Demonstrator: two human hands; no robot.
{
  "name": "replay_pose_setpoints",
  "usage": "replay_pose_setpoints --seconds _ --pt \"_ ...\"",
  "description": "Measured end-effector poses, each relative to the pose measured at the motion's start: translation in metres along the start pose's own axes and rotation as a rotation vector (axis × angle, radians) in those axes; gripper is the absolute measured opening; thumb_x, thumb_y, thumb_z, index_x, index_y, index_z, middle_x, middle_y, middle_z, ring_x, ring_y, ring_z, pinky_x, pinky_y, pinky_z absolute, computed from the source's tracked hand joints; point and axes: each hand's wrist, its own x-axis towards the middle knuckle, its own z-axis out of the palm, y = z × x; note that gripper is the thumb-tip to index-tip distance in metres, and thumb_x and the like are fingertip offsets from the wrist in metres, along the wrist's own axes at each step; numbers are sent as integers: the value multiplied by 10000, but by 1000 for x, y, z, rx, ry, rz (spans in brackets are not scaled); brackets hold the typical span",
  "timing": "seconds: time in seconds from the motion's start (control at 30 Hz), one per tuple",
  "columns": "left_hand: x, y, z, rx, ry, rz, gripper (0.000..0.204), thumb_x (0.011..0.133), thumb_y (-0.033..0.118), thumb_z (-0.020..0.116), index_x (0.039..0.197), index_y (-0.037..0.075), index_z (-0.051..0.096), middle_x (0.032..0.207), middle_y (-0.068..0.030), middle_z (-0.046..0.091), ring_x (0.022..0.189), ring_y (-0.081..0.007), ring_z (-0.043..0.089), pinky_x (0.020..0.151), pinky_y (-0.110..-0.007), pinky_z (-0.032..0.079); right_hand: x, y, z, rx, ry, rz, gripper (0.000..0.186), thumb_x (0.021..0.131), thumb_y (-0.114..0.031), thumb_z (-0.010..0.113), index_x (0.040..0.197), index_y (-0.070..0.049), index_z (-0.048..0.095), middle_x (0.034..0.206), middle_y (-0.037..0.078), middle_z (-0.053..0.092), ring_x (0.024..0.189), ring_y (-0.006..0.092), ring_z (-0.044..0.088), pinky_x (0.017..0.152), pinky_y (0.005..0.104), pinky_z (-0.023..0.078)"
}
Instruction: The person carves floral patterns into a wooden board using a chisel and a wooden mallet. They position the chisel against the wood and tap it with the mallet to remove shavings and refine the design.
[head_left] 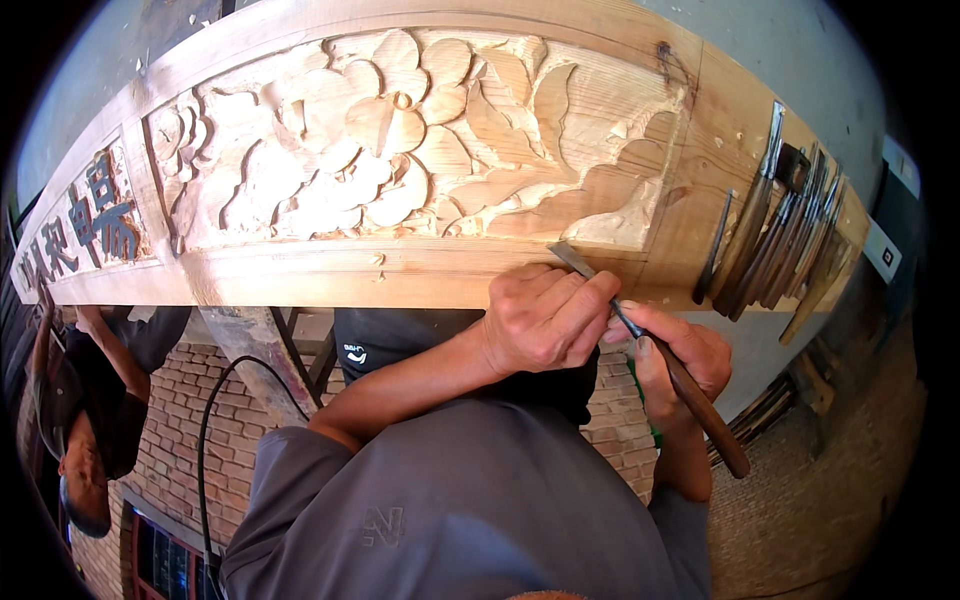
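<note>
A wood chisel with a brown wooden handle and a flat steel blade slants across the near edge of a pale wooden board. My left hand is closed round the blade end and rests on the board's near border. Below it, my right hand grips the shank just above the handle, thumb and fingers wrapped about it. The chisel's tip touches or sits just above the lower border of a carved panel. Raised flowers and leaves fill that panel, its ground cut lower than the frame.
Several carving tools lie side by side at the board's right end. Dark carved characters stand at the left end. Another person works at far left. A black cable hangs over the brick floor; small shavings lie on the border.
</note>
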Motion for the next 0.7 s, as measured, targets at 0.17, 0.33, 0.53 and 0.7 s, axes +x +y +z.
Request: replay_pose_setpoints --seconds 0.17,0.33,0.53,0.7 --pt "-5 -5 -9 -30 -8 35 345 786 -8 771 1130 -31 785 675 -26 656 534 -182 633 525 -327 505 -5 -9 18 -133 40 -105 303 910 62 725 1208 62 776 977 195 831 812 287 832 716 360 661" --pt "-1 -5 -4 -69 13 78 364 793 -7 755 1154 -27 794 732 -48 684 579 -186 659 538 -317 517 -14 -14 26 -277 92 -210 320 928 25 733 1245 68 756 1023 232 807 792 328 808 706 403 662" --pt "-4 -5 2 -83 36 140 395 809 31 776 1200 -21 798 819 -64 710 591 -179 636 525 -324 519 -28 -5 34 -391 157 -304 308 994 -57 710 1259 100 728 1063 275 803 818 360 807 708 433 661" --pt "-4 -4 0 -67 -10 167 404 800 52 803 1197 -21 800 830 -59 707 585 -162 622 523 -313 511 -34 -8 35 -386 190 -272 278 1040 -53 673 1260 107 728 1056 275 807 820 350 811 737 426 660"
